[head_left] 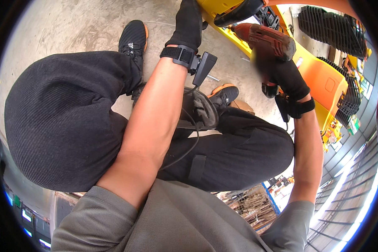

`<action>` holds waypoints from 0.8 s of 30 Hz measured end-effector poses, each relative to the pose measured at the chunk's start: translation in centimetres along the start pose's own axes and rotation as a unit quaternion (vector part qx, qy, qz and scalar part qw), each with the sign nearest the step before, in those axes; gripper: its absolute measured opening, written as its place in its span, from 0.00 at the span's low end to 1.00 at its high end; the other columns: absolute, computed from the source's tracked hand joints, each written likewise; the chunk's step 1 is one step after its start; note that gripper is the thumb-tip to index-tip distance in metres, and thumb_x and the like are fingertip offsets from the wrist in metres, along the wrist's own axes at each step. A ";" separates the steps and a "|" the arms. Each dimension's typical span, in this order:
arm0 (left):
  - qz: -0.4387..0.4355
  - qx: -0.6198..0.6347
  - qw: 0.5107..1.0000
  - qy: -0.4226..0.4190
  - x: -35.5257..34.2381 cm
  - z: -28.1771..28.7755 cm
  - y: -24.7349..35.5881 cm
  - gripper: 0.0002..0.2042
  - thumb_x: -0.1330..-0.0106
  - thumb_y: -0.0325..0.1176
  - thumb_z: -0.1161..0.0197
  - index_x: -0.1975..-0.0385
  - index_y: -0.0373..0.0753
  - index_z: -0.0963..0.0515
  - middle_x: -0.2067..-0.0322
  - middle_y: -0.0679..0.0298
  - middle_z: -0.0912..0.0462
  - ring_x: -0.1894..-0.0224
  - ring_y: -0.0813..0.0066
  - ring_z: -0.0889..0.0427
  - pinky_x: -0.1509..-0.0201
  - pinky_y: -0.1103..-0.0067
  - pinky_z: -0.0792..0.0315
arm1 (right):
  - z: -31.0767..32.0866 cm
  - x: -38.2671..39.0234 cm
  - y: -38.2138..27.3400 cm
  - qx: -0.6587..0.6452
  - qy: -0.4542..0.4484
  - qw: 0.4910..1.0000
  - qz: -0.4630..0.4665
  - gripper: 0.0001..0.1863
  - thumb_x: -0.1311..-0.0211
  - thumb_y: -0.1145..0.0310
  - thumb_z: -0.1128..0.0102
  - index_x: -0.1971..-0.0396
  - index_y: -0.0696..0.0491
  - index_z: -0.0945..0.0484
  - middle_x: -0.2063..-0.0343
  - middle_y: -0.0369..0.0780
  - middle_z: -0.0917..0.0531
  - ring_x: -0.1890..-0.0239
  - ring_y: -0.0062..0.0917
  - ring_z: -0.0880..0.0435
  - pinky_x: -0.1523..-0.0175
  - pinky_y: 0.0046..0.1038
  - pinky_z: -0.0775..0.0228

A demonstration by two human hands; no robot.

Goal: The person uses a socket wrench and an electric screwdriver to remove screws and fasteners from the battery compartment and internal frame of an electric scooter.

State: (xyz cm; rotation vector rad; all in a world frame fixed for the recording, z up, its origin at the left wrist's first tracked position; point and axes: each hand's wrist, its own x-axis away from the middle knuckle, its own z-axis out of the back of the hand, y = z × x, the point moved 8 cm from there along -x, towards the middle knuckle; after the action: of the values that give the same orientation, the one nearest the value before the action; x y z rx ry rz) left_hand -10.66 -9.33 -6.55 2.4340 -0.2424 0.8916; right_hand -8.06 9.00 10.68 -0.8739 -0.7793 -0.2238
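Observation:
My right hand [287, 75], in a black glove, is closed around the grip of a red and grey cordless impact driver [266, 37]. The driver's nose points left, toward a yellow machine body [224, 29] with a black rounded part [239, 12] on it. Part of the tool's battery [269, 90] shows below the glove. My left hand [188, 25], also gloved in black, reaches to the top edge of the view beside the yellow body. Its fingers are cut off there, so their grip is hidden.
An orange-yellow panel [323, 80] stands just right of my right wrist. Black ribbed tracks [329, 29] lie beyond it. Both wrists carry strapped devices, one a black box [204, 69] with a cable. A thin metal rod [212, 77] lies on the concrete floor [80, 25] near my shoes.

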 end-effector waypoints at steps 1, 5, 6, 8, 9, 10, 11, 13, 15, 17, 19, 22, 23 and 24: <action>0.014 0.004 1.000 0.003 0.0 0.0 0.0 0.25 0.31 0.58 0.57 0.44 0.47 0.32 0.47 0.65 0.31 0.45 0.70 0.31 0.50 0.64 0.33 | -0.1 0.0 -0.3 -0.020 0.003 1.000 0.015 0.11 0.48 0.68 0.35 0.66 0.56 0.22 0.75 0.33 0.21 0.73 0.17 0.23 0.67 0.21 0.31; -0.027 0.008 0.997 0.068 -0.1 0.0 -0.2 0.25 0.30 0.56 0.57 0.44 0.44 0.32 0.47 0.65 0.28 0.47 0.69 0.29 0.49 0.66 0.31 | 0.6 -0.3 0.3 0.041 0.008 0.999 -0.014 0.11 0.49 0.69 0.34 0.67 0.55 0.23 0.77 0.31 0.23 0.76 0.15 0.26 0.71 0.20 0.33; -0.066 0.084 0.994 0.005 -2.3 -0.8 -0.2 0.23 0.30 0.52 0.56 0.46 0.41 0.30 0.50 0.63 0.25 0.48 0.69 0.27 0.49 0.68 0.30 | 0.4 -0.3 -0.6 0.038 -0.001 0.999 0.002 0.11 0.50 0.69 0.35 0.66 0.54 0.24 0.77 0.31 0.24 0.77 0.14 0.27 0.72 0.20 0.34; -0.103 0.152 0.982 -0.052 -3.5 -0.8 0.3 0.21 0.29 0.49 0.54 0.49 0.38 0.28 0.52 0.61 0.22 0.50 0.69 0.25 0.50 0.70 0.28 | 0.0 -0.6 -0.5 0.029 -0.017 0.999 0.016 0.12 0.50 0.70 0.35 0.66 0.54 0.24 0.78 0.30 0.24 0.78 0.13 0.28 0.74 0.19 0.35; -0.175 -0.036 0.976 -0.126 -3.1 -1.8 1.7 0.16 0.32 0.40 0.49 0.50 0.38 0.28 0.56 0.60 0.21 0.55 0.68 0.21 0.55 0.73 0.25 | 0.1 -0.7 -0.3 0.026 -0.016 0.999 0.014 0.12 0.50 0.70 0.35 0.65 0.54 0.24 0.78 0.30 0.25 0.79 0.13 0.29 0.75 0.19 0.36; -0.241 -0.223 0.925 -0.191 -2.3 -3.0 2.5 0.13 0.35 0.32 0.44 0.51 0.38 0.29 0.61 0.59 0.20 0.59 0.68 0.18 0.60 0.75 0.22 | 0.2 -0.8 -0.1 0.024 -0.016 1.000 0.012 0.12 0.51 0.71 0.35 0.65 0.54 0.25 0.79 0.30 0.25 0.80 0.12 0.30 0.76 0.19 0.37; 0.018 0.092 0.963 -0.253 -4.3 -2.6 -0.1 0.13 0.34 0.38 0.46 0.55 0.39 0.25 0.69 0.62 0.18 0.68 0.71 0.17 0.69 0.77 0.23 | 0.2 -0.8 0.0 0.025 -0.018 0.999 0.017 0.12 0.51 0.71 0.35 0.65 0.54 0.25 0.79 0.30 0.25 0.80 0.12 0.30 0.76 0.19 0.37; -0.030 0.031 0.980 -0.194 -5.3 -1.2 -0.8 0.14 0.33 0.40 0.48 0.55 0.40 0.24 0.69 0.63 0.18 0.70 0.71 0.17 0.73 0.78 0.25 | 0.2 -0.8 -0.1 -0.006 -0.008 0.999 0.034 0.11 0.51 0.71 0.36 0.66 0.54 0.25 0.79 0.30 0.25 0.82 0.12 0.30 0.78 0.18 0.37; -0.072 -0.070 0.989 -0.109 -5.2 -0.7 -0.5 0.14 0.33 0.42 0.49 0.56 0.41 0.24 0.71 0.63 0.19 0.76 0.73 0.20 0.79 0.79 0.29 | -0.4 -0.2 -1.3 0.008 -0.009 1.000 0.028 0.11 0.51 0.71 0.36 0.66 0.54 0.25 0.79 0.30 0.25 0.81 0.12 0.30 0.77 0.19 0.37; -0.127 -0.136 0.978 -0.097 -3.5 -1.6 0.0 0.14 0.33 0.42 0.49 0.56 0.40 0.23 0.72 0.63 0.19 0.77 0.74 0.21 0.80 0.80 0.31 | -0.2 0.0 -0.8 0.023 -0.004 0.999 -0.041 0.12 0.51 0.72 0.36 0.65 0.55 0.25 0.79 0.31 0.24 0.79 0.14 0.29 0.75 0.19 0.35; -0.106 -0.114 0.981 -0.115 -4.3 -1.0 0.0 0.16 0.32 0.42 0.51 0.56 0.38 0.24 0.73 0.62 0.19 0.78 0.73 0.21 0.81 0.79 0.31 | 0.0 -0.4 -0.1 0.005 -0.011 1.000 -0.020 0.12 0.51 0.72 0.36 0.65 0.55 0.25 0.78 0.31 0.24 0.78 0.14 0.28 0.74 0.20 0.34; -0.057 0.033 0.974 -0.215 -5.5 -1.3 -1.0 0.17 0.31 0.42 0.55 0.54 0.36 0.26 0.69 0.58 0.18 0.73 0.69 0.18 0.76 0.77 0.26 | -0.3 -0.6 -0.4 -0.018 -0.014 1.000 -0.008 0.12 0.51 0.73 0.37 0.65 0.56 0.25 0.78 0.32 0.24 0.77 0.16 0.26 0.72 0.21 0.33; -0.056 0.033 0.975 -0.214 -5.7 -1.3 -1.4 0.17 0.31 0.42 0.55 0.54 0.36 0.26 0.69 0.58 0.18 0.73 0.69 0.18 0.76 0.77 0.26 | -0.3 -0.5 -0.4 -0.021 -0.009 1.000 -0.013 0.11 0.51 0.73 0.37 0.65 0.56 0.24 0.78 0.32 0.24 0.77 0.16 0.26 0.72 0.21 0.33; -0.089 0.020 0.979 -0.183 -5.7 -1.3 -1.2 0.18 0.30 0.41 0.56 0.53 0.35 0.27 0.66 0.57 0.18 0.69 0.68 0.17 0.72 0.76 0.24 | -0.2 -0.5 -0.2 -0.019 -0.010 1.000 -0.014 0.11 0.51 0.73 0.37 0.65 0.56 0.24 0.78 0.32 0.24 0.77 0.16 0.26 0.72 0.21 0.33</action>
State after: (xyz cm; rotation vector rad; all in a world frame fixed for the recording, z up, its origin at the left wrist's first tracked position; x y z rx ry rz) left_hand -15.30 -7.71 -9.85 2.5956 -0.1336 0.3711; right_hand -8.47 8.64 10.39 -0.9037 -0.8074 -0.2557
